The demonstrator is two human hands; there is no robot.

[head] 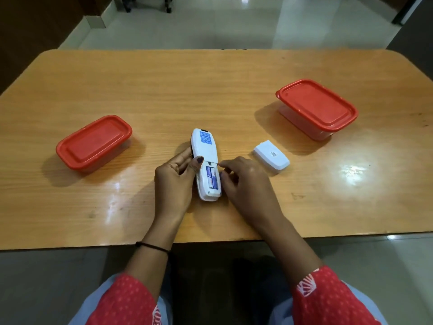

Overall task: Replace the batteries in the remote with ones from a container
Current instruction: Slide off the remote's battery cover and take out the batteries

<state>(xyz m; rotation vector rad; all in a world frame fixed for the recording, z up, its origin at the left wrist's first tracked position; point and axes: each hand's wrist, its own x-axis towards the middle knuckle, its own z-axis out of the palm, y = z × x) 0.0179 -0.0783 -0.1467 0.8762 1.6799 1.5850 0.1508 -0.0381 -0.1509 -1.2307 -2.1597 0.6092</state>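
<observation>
Sitting at the wooden table [164,95], I am seeing my red patterned sleeves [131,301] nearest to me and a thin black band [152,247] circling my left wrist. Past them, my left hand [174,177] is gripping the white remote [207,165], which is lying face down near the table's middle; my fingers are curling around its left edge and my thumb is pressing on its back just above the open battery bay. Two blue batteries [211,177] are sitting side by side in that bay. My right hand [246,181] is resting against the remote's right edge with its fingers bent and its fingertips drawn close together beside the bay; I cannot tell whether they are pinching anything.

Just right of that hand, the white battery cover [270,156] is lying loose on the wood, apart from the remote. Farther left, a smaller clear container with a red lid [93,143] is standing closed, well apart from my hands. Farther right and deeper on the table, a larger red-lidded container [316,107] is also standing closed. Beyond the far edge, pale floor tiles [210,24] are shining.
</observation>
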